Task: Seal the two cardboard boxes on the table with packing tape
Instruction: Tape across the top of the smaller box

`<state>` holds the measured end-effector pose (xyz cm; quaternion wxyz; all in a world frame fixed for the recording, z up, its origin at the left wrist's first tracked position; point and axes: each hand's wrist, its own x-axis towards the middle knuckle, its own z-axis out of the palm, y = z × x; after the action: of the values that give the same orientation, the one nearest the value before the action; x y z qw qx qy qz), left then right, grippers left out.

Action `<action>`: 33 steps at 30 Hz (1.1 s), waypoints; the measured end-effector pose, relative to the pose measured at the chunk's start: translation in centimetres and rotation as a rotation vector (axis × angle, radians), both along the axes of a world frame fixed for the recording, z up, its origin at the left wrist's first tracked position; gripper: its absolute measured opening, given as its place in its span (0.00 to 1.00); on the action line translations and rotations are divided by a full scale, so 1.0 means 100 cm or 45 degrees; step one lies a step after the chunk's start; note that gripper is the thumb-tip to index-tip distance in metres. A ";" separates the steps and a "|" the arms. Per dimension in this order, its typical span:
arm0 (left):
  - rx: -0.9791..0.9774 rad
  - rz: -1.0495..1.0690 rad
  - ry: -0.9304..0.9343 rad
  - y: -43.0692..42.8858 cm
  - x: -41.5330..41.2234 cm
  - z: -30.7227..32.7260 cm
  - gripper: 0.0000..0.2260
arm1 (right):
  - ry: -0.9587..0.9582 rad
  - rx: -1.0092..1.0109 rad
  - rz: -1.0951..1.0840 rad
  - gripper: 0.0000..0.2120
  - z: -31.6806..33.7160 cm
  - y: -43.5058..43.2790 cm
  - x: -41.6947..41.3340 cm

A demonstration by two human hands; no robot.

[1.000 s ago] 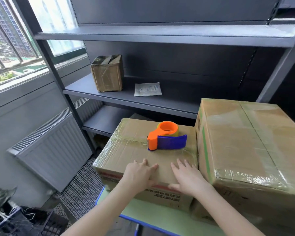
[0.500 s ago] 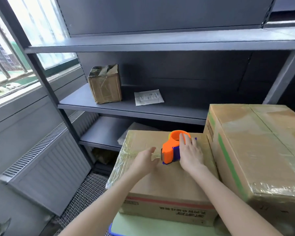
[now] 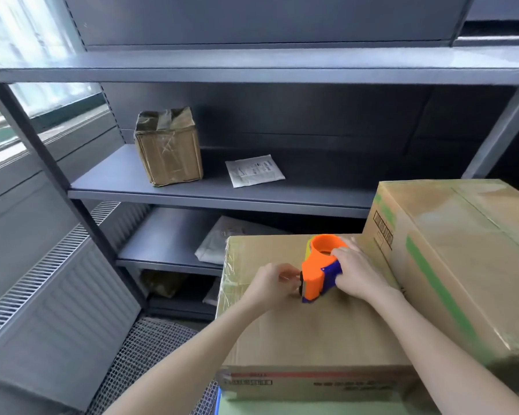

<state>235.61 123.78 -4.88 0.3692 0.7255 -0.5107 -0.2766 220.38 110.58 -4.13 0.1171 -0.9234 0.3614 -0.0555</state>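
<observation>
The right hand point(image 3: 357, 274) is clamping its fingers round the tape dispenser point(image 3: 315, 274) on the lower box point(image 3: 312, 330). The left hand point(image 3: 270, 284) is curling its fingers at the cutter end; what they hold cannot be determined.

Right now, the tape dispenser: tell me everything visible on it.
The tape dispenser is handheld plastic: an orange body with a round hub, a blue part behind, and a dark front end. It rests on top of the smaller cardboard box. The right hand grips its rear. The fingers of the left hand curl at the front end; whether they pinch tape is unclear.
</observation>
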 end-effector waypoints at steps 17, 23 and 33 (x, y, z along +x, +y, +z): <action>-0.162 0.293 0.197 0.050 0.082 0.016 0.12 | -0.313 0.086 0.118 0.07 0.026 0.049 0.075; -0.088 0.443 0.182 0.055 0.095 0.020 0.14 | -0.398 0.044 0.183 0.19 0.034 0.054 0.100; 0.120 0.540 0.364 0.054 0.107 0.032 0.14 | -0.236 0.080 0.332 0.20 0.045 0.043 0.110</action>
<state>246.32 129.22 -1.66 0.4533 0.7862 -0.2764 -0.3162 231.37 114.92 0.35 0.1849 -0.9493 0.2277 -0.1134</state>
